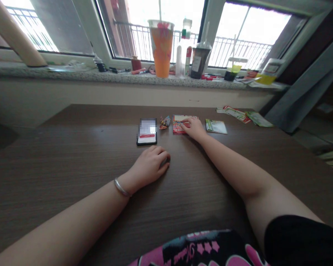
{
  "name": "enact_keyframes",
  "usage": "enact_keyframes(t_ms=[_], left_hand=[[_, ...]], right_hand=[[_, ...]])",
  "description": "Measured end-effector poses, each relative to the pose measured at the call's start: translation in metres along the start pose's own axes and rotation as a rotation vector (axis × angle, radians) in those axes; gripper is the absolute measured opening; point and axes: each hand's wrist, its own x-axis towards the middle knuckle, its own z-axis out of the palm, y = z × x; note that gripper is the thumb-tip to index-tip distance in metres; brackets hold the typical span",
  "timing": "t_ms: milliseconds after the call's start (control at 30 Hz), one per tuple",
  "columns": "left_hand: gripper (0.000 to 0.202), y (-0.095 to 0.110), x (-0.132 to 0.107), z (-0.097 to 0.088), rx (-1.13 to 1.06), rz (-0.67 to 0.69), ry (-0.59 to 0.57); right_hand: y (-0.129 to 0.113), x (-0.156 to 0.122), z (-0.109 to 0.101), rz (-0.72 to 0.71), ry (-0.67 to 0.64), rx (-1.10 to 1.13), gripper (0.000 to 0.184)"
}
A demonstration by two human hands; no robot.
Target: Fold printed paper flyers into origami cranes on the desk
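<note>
My right hand (195, 128) lies over the right part of a flat red patterned card or packet (178, 128), its fingertips touching the surface. My left hand (151, 165) rests on the table closer to me, fingers loosely bent, with a gap between thumb and fingers and nothing seen in it. Just beyond it lies a smartphone (147, 136) with a lit, blurred screen. Between phone and red packet sits a small crumpled colourful figure or wrapper (164, 122). Right of my right hand is a green and white packet (216, 126).
Green and red paper strips (237, 113) lie at the back right of the brown table (72, 155). On the stone windowsill (113, 76) stand a tall orange drink cup (162, 51), a dark drink cup (199, 61), clear bottles (180, 59) and a yellow bottle (267, 75).
</note>
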Motion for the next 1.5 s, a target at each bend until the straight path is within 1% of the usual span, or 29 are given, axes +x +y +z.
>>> enact_keyframes(t_ms=[100,167,267,333,433,633,733,867,1067,1200,1300,1400,1500], left_hand=[[0.018,-0.001,0.0,0.001,0.0,-0.002,0.0],[0.019,-0.001,0.0,0.001,0.004,-0.002,-0.003],[0.019,0.0,0.0,0.001,0.005,-0.003,-0.012],[0.02,0.0,0.001,0.001,0.002,-0.007,-0.016],[0.02,0.0,0.001,0.0,-0.003,-0.012,-0.019],[0.02,0.0,0.001,0.001,0.006,-0.007,-0.031],[0.02,-0.001,0.001,0.002,0.01,-0.003,-0.033],[0.019,-0.001,0.001,0.002,0.012,0.001,-0.028],[0.019,-0.001,0.0,0.003,0.014,0.007,-0.019],[0.019,-0.001,0.0,0.003,0.009,0.004,-0.015],[0.018,-0.001,0.0,0.003,0.005,0.003,-0.014],[0.019,-0.001,0.0,0.003,0.001,-0.001,-0.017],[0.019,-0.001,0.0,0.002,0.001,-0.004,-0.029]], right_hand=[[0.007,-0.015,-0.011,-0.055,-0.06,-0.068,0.03],[0.01,-0.023,-0.017,-0.109,-0.093,-0.132,0.037],[0.012,-0.029,-0.019,-0.148,-0.093,-0.191,0.041],[0.014,-0.029,-0.019,-0.136,-0.086,-0.203,0.042],[0.017,-0.027,-0.016,-0.113,-0.096,-0.193,0.039],[0.022,-0.027,-0.015,-0.143,-0.119,-0.136,0.027],[0.019,-0.028,-0.017,-0.146,-0.124,-0.165,0.025],[0.01,-0.032,-0.021,-0.132,-0.12,-0.294,0.026],[-0.001,-0.035,-0.027,-0.123,-0.158,-0.456,0.029],[-0.002,-0.036,-0.028,-0.153,-0.153,-0.476,0.03],[0.001,-0.037,-0.029,-0.193,-0.135,-0.485,0.025],[0.003,-0.038,-0.029,-0.204,-0.141,-0.449,0.021],[0.002,-0.04,-0.031,-0.189,-0.165,-0.42,0.027]])
